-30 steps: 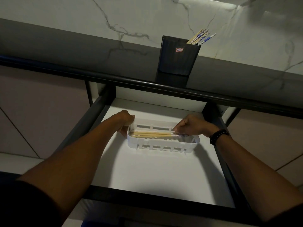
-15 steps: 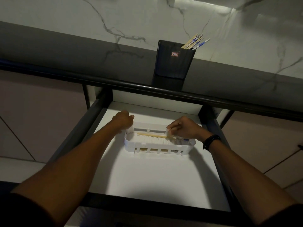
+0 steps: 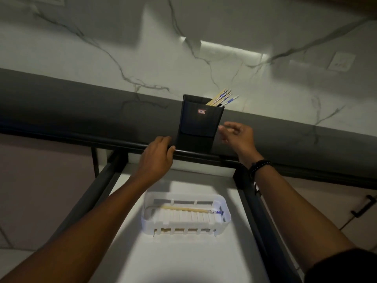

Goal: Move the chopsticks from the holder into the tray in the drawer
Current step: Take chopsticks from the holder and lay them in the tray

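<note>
1. Just now both hands have left the tray (image 3: 226, 203) and come up to the desk edge. A second ago they were down in it, settling chopsticks.
2. Left hand (image 3: 157, 158): holds nothing, fingers loosely bent, at the front lip of the desk (image 3: 81, 111), just left of the holder (image 3: 201, 121) base. Cannot tell whether it touches the lip.
3. Right hand (image 3: 236, 133): empty, fingers spread, blurred, just beside the holder's right wall and not gripping it. There is a black wristband (image 3: 260, 165) on that wrist.
4. Chopsticks (image 3: 189, 209) lie flat lengthwise in the white tray, toward its far side, blue-patterned ends to the right. The tray sits in the open drawer (image 3: 183, 258).
5. Remaining chopsticks (image 3: 222, 97) lean out of the holder's right rear corner, so the task looks partway done. Another grab from the holder is probably next.
6. Surface: dark grey desk, with the holder near its front edge above the drawer.
7. Room: dim, with a white marble-look wall (image 3: 122, 48) veined in grey. A wall socket (image 3: 340, 62) is at the right and a cabinet handle (image 3: 365, 205) at the lower right.
</note>
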